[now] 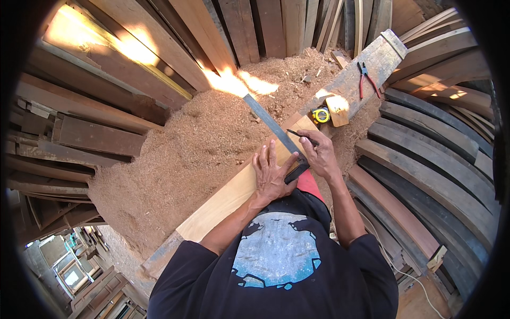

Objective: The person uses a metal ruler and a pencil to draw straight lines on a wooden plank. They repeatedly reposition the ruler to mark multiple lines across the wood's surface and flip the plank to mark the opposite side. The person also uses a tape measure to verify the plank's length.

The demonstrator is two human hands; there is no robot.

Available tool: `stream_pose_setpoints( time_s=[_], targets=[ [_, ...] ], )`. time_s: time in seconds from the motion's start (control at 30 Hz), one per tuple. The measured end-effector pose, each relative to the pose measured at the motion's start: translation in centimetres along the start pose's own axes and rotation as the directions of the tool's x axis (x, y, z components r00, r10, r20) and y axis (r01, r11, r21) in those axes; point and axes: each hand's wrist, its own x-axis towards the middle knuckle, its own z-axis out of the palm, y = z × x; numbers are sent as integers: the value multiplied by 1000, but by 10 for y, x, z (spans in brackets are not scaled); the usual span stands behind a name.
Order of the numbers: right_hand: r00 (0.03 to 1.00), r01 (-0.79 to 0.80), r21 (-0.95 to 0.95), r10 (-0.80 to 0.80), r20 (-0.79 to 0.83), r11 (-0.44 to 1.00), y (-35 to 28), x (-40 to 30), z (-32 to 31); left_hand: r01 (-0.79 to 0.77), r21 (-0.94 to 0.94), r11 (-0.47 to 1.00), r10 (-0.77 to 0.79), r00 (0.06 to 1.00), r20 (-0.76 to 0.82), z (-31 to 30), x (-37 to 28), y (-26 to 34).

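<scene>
A pale wooden board (223, 195) lies lengthwise on a narrow bench in front of me. Across it sits a try square, its steel blade (266, 120) reaching past the far edge and its dark stock (297, 174) against the near edge. My left hand (273, 169) presses the square onto the board, thumb on the blade near the stock and fingers spread over the wood. In my right hand (320, 153) is a dark pencil-like marking tool (303, 137), its tip at the blade's right edge. A faint line crosses the board near its right end.
On the bench (368, 56) lie a yellow-and-black tape measure (320, 115), a small wooden block (338, 111) and red-handled pliers (367, 81). Wood shavings (191, 159) heap beyond the bench. Planks (430, 171) are stacked at right, others (235, 32) lean at the back. A white cable (414, 277) trails at lower right.
</scene>
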Motion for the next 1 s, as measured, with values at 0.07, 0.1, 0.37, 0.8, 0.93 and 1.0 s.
stream_pose_setpoints(
  time_s=[0.07,0.1,0.37,0.8,0.93,1.0],
  targets=[
    [997,46,-55,-42,71,997,-1,4,-4,7,-11,1000,-7,1000,0,2,-1,-1],
    [992,70,-82,-61,109,994,-5,5,-7,6,-15,1000,-6,1000,-6,2,-1,-1],
    [943,131,-286,-30,332,949,-19,-18,-56,-5,-52,999,3,999,-48,6,-1,-2],
    [987,-61,-160,83,135,985,-17,-28,-58,-16,-8,1000,15,999,-48,8,-2,-2],
    [990,-63,-157,81,112,986,-23,-25,-57,-18,-4,1000,18,999,-50,8,-2,-2],
    [991,-71,-125,85,107,990,-21,-22,-53,-13,-1,1000,13,999,-45,7,-2,-1]
  ],
)
